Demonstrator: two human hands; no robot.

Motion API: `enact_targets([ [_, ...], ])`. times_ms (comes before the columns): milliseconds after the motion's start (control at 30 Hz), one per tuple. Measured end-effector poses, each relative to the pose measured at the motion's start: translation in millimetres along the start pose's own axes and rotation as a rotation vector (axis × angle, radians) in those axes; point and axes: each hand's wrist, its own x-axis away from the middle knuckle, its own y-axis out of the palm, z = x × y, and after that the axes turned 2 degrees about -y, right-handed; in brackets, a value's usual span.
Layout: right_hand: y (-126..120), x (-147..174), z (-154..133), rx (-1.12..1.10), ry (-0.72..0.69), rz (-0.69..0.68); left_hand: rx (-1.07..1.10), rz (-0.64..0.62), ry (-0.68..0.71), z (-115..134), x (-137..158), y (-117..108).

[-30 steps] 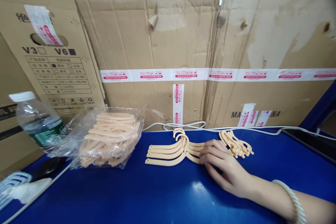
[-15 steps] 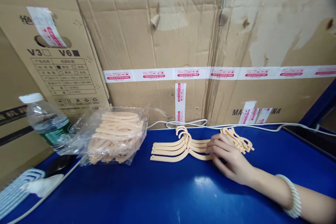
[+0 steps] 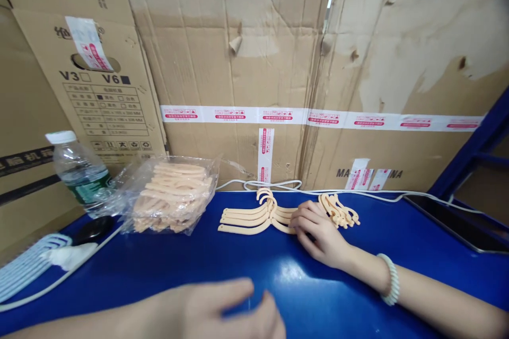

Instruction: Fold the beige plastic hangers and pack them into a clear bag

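Several beige plastic hangers point(image 3: 244, 221) lie in an overlapping row on the blue tabletop, their hooks toward the cardboard. My right hand point(image 3: 318, 233), with a beaded bracelet on the wrist, has its bent fingers over the right ends of these hangers; part of the ends is hidden beneath it. Just beyond that hand is a small pile of beige hook pieces point(image 3: 339, 211). Low in the frame, my left hand point(image 3: 234, 310) reaches in, somewhat blurred, thumb and finger apart with nothing seen between them. It is above the table, away from the hangers.
A clear plastic bag point(image 3: 173, 196) full of beige hanger parts sits left, beside a water bottle point(image 3: 81, 172). Nearby are a black object point(image 3: 93, 229), light blue hangers point(image 3: 34, 270) and a white cable point(image 3: 59, 283). Cardboard point(image 3: 238, 74) walls the back; a dark flat device point(image 3: 457, 225) lies right.
My left hand has come into view at the bottom. The right hand stays on the hanger ends. The camera view has shifted slightly to the right.
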Motion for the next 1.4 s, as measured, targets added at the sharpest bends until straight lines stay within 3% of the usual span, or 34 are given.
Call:
enact_targets([
  [133,-0.5,-0.5,-3.1,-0.007,0.016,-0.018,-0.067,-0.109,0.149,-25.9,-40.7,10.8],
  [267,-1.1,-2.8,-4.3,-0.013,0.035,-0.02,-0.068,-0.07,-0.138,-54.2,-46.9,27.0],
  [367,-0.7,-3.0,-3.1,-0.019,0.053,-0.021,-0.072,-0.041,-0.216,-65.0,-37.9,35.9],
  [700,3.9,2.3,-0.6,-0.027,0.096,-0.072,-0.07,-0.028,-0.267,-67.8,-31.9,43.3],
  [1067,6.9,4.6,6.6,0.048,0.139,-0.037,-0.095,-0.005,-0.297,-73.4,-20.4,54.0],
  [1400,6.0,5.1,5.8,0.016,0.171,-0.049,-0.131,-0.032,-0.28,-70.9,-25.1,48.8],
])
